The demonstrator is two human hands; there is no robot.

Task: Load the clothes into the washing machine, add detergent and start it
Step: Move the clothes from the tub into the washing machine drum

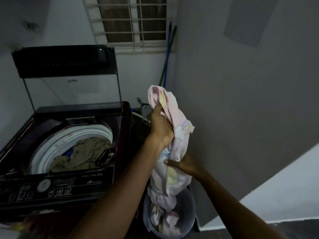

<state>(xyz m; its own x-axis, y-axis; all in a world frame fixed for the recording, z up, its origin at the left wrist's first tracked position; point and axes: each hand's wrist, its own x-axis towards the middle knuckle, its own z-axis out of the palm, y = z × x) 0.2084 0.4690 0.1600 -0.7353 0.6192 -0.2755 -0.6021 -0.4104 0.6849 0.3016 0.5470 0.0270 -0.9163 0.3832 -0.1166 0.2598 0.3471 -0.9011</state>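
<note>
Pink cloth (174,118) gripped between both hands (162,128), above bucket (189,214)

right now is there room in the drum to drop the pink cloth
Yes: the drum has free space above the beige clothes, inside the white rim, lid up. Crowded spot: the bucket, under the pink cloth gripped by left hand and right hand.
</note>
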